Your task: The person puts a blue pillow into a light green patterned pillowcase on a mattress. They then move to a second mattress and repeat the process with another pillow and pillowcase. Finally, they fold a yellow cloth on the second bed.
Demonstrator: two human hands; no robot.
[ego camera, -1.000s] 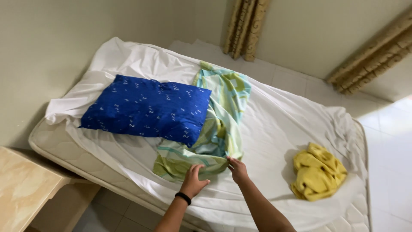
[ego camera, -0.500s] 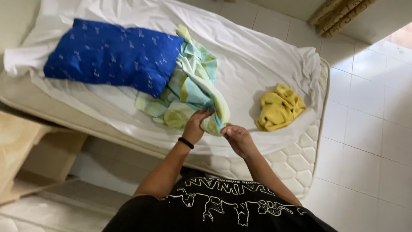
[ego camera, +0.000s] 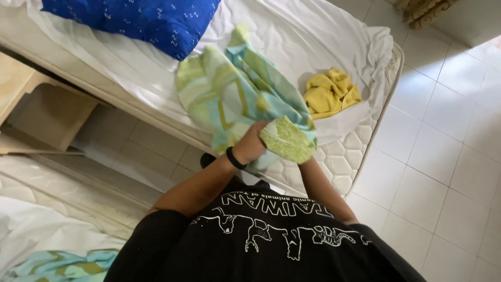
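Observation:
A green, teal and white patterned cloth (ego camera: 235, 89) hangs bunched in front of me, lifted off the white-sheeted bed (ego camera: 313, 36). My left hand (ego camera: 252, 143), with a black wristband, is shut on the cloth's lower edge. My right hand is hidden under a fold of the same cloth at about the same height; only its forearm (ego camera: 318, 183) shows, so it appears to grip the cloth too. A blue pillow (ego camera: 141, 21) with small white marks lies at the bed's upper left.
A crumpled yellow cloth (ego camera: 330, 93) lies on the bed's right end. A wooden bedside unit (ego camera: 36, 109) stands at left. Another mattress (ego camera: 68, 188) with a patterned cloth (ego camera: 57, 266) sits at lower left. White floor tiles (ego camera: 443, 156) spread to the right.
The patterned cloth has been pulled off the bed and gathered up toward my chest. My view has tilted down and closer, so my black shirt now fills the bottom.

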